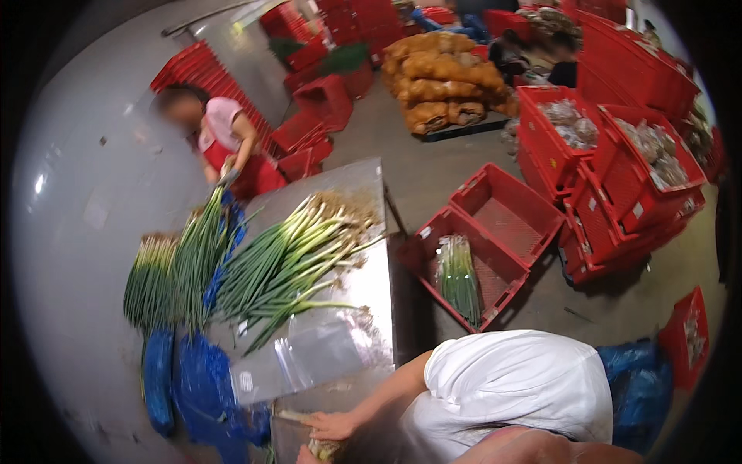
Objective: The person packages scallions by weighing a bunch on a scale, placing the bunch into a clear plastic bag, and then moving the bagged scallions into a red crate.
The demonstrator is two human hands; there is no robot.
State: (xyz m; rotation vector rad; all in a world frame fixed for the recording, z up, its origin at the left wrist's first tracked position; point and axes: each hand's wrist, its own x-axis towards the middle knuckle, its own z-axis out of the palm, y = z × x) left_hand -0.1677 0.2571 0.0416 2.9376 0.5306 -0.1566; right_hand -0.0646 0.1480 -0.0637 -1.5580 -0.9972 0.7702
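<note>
My right hand [331, 427] reaches over the near end of the metal table, fingers stretched across a pale stalk. Below it lie the whitish, rooty ends of what look like spring onions [323, 448]. At the bottom edge, my left hand [305, 456] touches these ends and is mostly cut off. Whether either hand grips them is hard to see. Clear plastic bags [313, 355] lie flat beyond my right hand. Past the bags, a large loose heap of spring onions [284, 255] spreads over the metal table [371, 284], roots towards the aisle.
Across the table a co-worker [232, 139] holds a bunch of spring onions [203, 249]. Blue plastic sheeting [203, 383] lies along the wall side. Beside the table, a red crate [498, 284] holds bagged spring onions [458, 278]. Stacked crates [632, 191] and orange net sacks [446, 81] stand behind.
</note>
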